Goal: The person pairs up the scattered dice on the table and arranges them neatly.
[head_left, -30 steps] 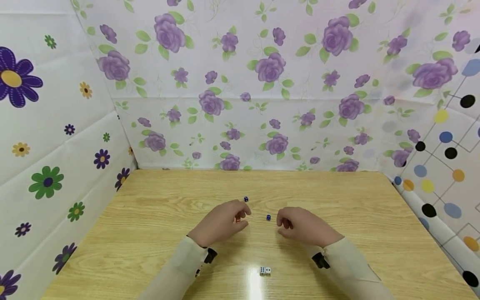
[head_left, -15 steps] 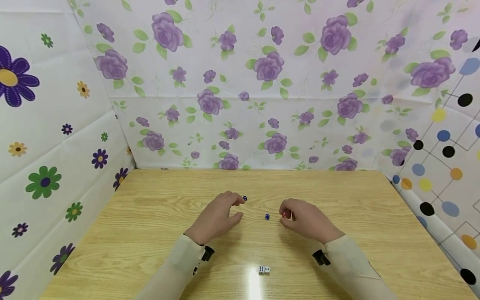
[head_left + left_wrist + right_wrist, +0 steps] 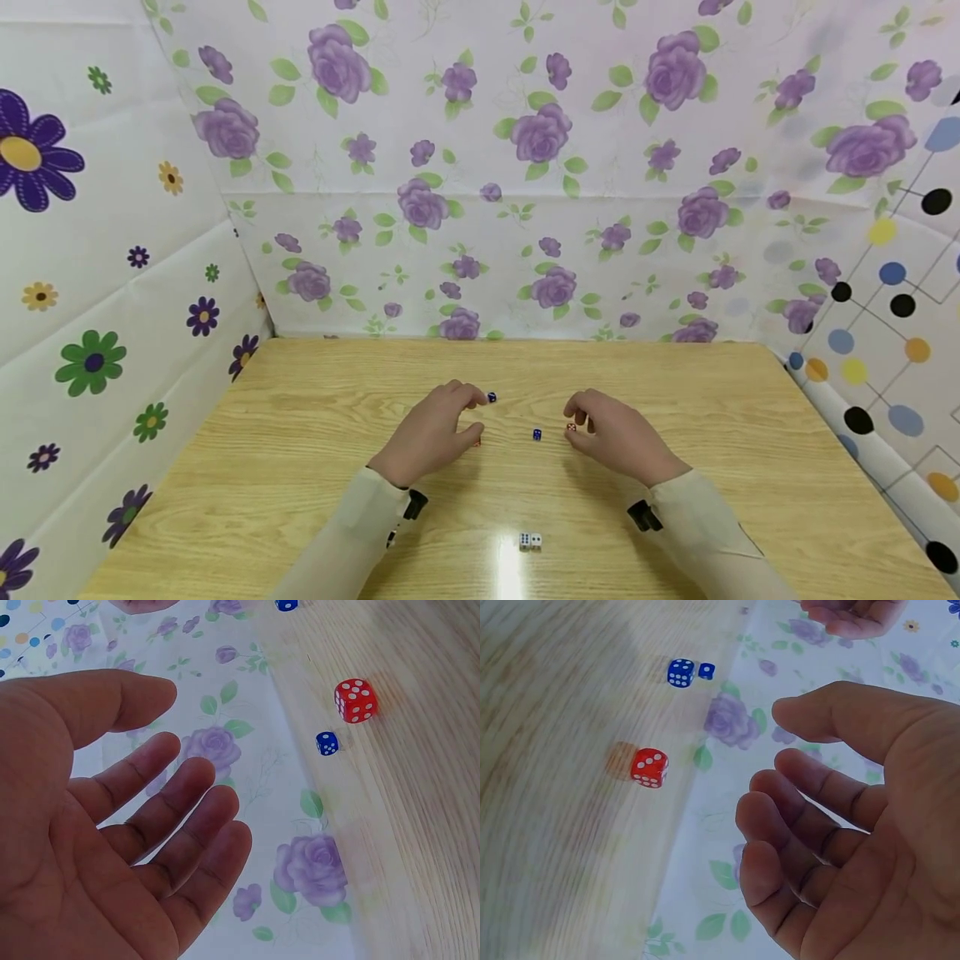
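My left hand (image 3: 433, 433) hovers over the table with thumb and fingers spread apart, holding nothing. Below its thumb a red die (image 3: 355, 700) rests on the wood, mostly hidden in the head view. A blue die (image 3: 492, 397) lies just past the left fingertips. Opposite, my right hand (image 3: 618, 433) has its fingers loosely bent, and its palm is bare in the right wrist view. Another red die (image 3: 650, 768) sits on the table near the right thumb and fingertips. Between the two hands is a second blue die (image 3: 537, 434).
Two white dice (image 3: 530, 542) stand side by side nearer the front of the wooden table (image 3: 360, 367). A purple-flowered cloth (image 3: 480, 250) hangs along the back edge, with patterned cloths at both sides.
Both hands have opened wider and shifted slightly outward. The red dice, earlier at or hidden by the fingers, now show on the table beside each hand. Blue and white dice stay put.
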Available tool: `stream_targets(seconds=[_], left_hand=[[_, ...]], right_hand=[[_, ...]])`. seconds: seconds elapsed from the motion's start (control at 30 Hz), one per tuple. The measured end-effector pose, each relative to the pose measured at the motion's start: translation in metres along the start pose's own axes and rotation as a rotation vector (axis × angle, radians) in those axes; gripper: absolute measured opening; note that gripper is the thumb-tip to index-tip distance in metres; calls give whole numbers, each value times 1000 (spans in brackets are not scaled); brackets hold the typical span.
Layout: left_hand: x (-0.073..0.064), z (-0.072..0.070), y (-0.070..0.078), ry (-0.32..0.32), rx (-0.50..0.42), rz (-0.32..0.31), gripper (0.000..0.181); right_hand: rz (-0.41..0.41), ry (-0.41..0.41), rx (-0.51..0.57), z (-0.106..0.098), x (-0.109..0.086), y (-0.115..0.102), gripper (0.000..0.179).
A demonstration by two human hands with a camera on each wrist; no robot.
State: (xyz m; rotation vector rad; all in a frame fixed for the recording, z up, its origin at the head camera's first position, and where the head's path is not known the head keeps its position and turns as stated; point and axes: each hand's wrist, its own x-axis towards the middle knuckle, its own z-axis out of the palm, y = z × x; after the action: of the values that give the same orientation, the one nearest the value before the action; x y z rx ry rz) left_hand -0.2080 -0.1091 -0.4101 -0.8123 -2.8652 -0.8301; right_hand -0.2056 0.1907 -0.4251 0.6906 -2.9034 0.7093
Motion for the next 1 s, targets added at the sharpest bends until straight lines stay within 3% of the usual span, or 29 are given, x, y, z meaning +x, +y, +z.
stream_targets(seconds=[0.13,0.4,0.8,1.0], left_hand=[[2,0,0,9,16,-6,29],[7,-2,-6,58,50,-81,29],[14,7,-22,-182,-2,-194,35],[16,12,-25,-248,-18,-210,27]], right_hand=[[2,18,-5,2,0,4,16],[60,31,-11,-2,6,18,20],[61,-131,-120,11,23,24,7],[37,-166,-141,14,28,23,5]])
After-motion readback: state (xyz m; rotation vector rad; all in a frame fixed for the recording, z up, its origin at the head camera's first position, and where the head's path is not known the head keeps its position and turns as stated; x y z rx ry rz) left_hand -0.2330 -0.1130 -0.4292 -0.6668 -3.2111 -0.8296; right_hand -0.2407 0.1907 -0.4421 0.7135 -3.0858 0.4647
